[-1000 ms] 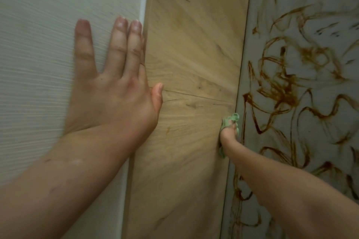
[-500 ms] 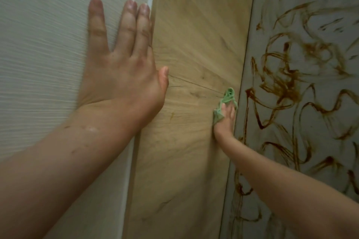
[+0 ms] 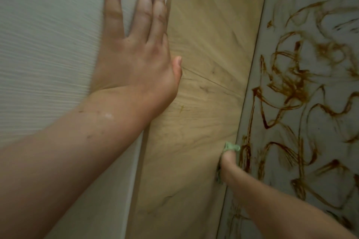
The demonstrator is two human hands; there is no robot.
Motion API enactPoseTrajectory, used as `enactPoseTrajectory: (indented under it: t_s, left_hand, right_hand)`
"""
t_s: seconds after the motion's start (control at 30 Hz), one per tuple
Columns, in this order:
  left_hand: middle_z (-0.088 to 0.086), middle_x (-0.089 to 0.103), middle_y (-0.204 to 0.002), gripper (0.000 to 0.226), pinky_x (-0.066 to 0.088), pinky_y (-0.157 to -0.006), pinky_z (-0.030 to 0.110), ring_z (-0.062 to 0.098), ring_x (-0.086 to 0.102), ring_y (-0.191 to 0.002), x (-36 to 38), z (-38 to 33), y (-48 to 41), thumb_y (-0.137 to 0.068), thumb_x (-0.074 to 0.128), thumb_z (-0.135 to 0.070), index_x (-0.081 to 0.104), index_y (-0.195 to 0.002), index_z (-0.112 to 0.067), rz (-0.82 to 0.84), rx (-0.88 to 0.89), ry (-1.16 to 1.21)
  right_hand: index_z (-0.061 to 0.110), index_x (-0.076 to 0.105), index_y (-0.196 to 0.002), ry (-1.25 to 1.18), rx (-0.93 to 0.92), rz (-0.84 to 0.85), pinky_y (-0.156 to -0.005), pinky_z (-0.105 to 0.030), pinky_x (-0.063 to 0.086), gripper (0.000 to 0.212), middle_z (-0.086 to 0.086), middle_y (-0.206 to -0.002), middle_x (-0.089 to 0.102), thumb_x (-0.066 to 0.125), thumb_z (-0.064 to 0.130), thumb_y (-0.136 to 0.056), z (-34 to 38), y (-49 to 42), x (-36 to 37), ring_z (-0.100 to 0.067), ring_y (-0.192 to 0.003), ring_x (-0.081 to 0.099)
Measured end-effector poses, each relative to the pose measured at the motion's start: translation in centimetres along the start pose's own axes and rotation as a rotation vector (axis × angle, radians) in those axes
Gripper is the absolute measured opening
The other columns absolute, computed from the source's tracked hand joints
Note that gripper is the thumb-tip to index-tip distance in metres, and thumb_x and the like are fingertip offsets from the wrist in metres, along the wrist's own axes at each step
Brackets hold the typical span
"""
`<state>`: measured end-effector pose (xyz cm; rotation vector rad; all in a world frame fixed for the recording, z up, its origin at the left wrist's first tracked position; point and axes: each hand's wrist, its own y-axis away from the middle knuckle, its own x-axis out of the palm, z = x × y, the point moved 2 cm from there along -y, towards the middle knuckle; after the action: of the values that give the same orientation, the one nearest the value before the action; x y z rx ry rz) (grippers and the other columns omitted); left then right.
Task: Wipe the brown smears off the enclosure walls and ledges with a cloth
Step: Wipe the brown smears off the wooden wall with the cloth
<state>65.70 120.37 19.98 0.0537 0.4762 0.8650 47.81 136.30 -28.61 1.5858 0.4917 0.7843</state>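
Head view: right hand (image 3: 227, 164), probably pinching the crumpled green cloth (image 3: 231, 146) at the tan wood panel's (image 3: 204, 44) right edge, has brown swirly smears (image 3: 289, 86) just rightward; left hand (image 3: 136, 54) lies flat with straight fingers, farther off.

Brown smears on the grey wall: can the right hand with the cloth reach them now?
Probably yes. The right hand with the green cloth sits at the corner, just beside the nearest brown smears on the grey wall; nothing lies between.

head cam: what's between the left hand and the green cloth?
Between left hand and green cloth, head view: bare wood panel, crossed by a thin dark seam line, plus faint marks.
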Motion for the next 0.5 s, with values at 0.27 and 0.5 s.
enactPoseTrajectory:
  t_s: [0.27, 0.5]
  left_hand:
    - [0.021, 0.003, -0.171, 0.08, -0.001, -0.122, 0.067, 0.037, -0.001, -0.159, 0.4, 0.1, 0.2, -0.102, -0.001, -0.046, 0.015, -0.158, 0.008, -0.019, -0.004, -0.005]
    - [0.021, -0.001, -0.171, 0.077, -0.002, -0.121, 0.068, 0.038, -0.002, -0.159, 0.3, 0.0, 0.3, -0.103, 0.0, -0.044, 0.008, -0.158, 0.009, 0.027, 0.002, 0.008]
  right_hand:
    - [0.011, 0.016, -0.164, 0.306, -0.935, -0.064, -0.129, -0.051, 0.005, 0.063, -0.012, -0.173, 0.002, 0.034, 0.024, -0.105, 12.3, 23.8, 2.8, -0.029, -0.159, -0.001]
    - [0.052, -0.001, -0.158, 0.254, -1.377, 0.066, -0.126, -0.036, -0.001, 0.056, 0.019, -0.171, -0.007, 0.016, 0.054, -0.106, 18.3, 31.7, 4.8, -0.004, -0.157, -0.01]
